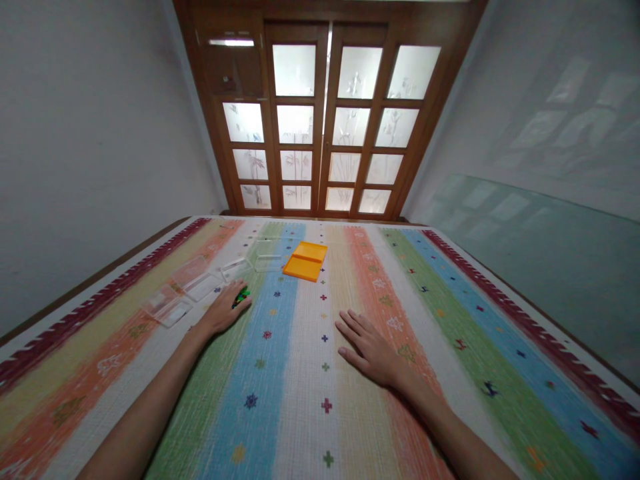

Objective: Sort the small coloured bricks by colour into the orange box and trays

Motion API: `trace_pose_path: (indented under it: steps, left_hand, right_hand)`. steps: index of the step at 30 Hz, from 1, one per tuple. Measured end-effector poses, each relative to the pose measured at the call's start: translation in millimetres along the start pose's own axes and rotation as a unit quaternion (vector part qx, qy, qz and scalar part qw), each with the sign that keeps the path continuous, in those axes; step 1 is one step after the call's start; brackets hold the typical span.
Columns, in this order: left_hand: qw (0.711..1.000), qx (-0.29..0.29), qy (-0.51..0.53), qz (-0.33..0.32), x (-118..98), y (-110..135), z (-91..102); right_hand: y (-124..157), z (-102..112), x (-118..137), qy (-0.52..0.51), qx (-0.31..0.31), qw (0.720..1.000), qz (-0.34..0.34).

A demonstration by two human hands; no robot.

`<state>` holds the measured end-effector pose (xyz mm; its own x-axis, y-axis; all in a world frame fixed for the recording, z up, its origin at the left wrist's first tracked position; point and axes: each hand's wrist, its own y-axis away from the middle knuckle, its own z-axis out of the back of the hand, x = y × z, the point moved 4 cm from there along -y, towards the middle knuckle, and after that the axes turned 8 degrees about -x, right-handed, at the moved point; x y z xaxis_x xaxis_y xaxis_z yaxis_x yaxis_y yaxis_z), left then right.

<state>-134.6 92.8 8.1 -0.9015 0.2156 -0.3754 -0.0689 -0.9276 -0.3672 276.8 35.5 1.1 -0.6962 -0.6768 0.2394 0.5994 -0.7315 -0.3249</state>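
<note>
My left hand [226, 309] is curled at the left of the cloth, its fingers and thumb closed around a few small green and dark pieces [241, 296]. Their exact kind is too small to make out. Beyond the fingers lies an open clear plastic box [236, 268]. My right hand [365, 343] lies flat on the cloth, fingers stretched out, touching nothing else. Ahead of it, near the middle, an open orange plastic case [303, 269] lies spread with both halves facing up.
Several more clear boxes, such as an open clear box [170, 312], lie left of my left hand. Another clear box [269, 263] is beside the orange case. A striped cloth [305, 400] covers the table. A glass-paned wooden door [323, 120] stands behind, walls on both sides.
</note>
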Motion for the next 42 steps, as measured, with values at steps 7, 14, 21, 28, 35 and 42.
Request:
trace_pose_path:
  steps: [7, 14, 21, 28, 35, 42]
  left_hand:
    - [0.999, 0.047, -0.009, -0.015, -22, -10, -15.0]
    - [0.995, 0.068, 0.023, -0.073, -67, -8, -36.7]
    - [0.980, 0.115, 0.057, -0.151, -131, -1, -59.2]
    - [0.948, 0.153, 0.117, -0.253, -200, 22, -73.2]
    - [0.916, 0.154, 0.189, -0.318, -236, 42, -71.6]
    - [0.905, 0.116, 0.254, -0.322, -241, 45, -70.6]
  right_hand:
    - [-2, 2, 3, -0.004, 0.022, 1.000, -0.009]
    - [0, 6, -3, -0.050, -0.001, 0.998, -0.028]
    - [2, 9, -11, -0.122, -0.108, 0.986, -0.034]
    - [3, 12, -16, -0.156, -0.171, 0.970, -0.072]
    - [3, 17, -16, -0.164, -0.208, 0.961, -0.074]
    - [4, 19, -14, -0.160, -0.217, 0.961, -0.068]
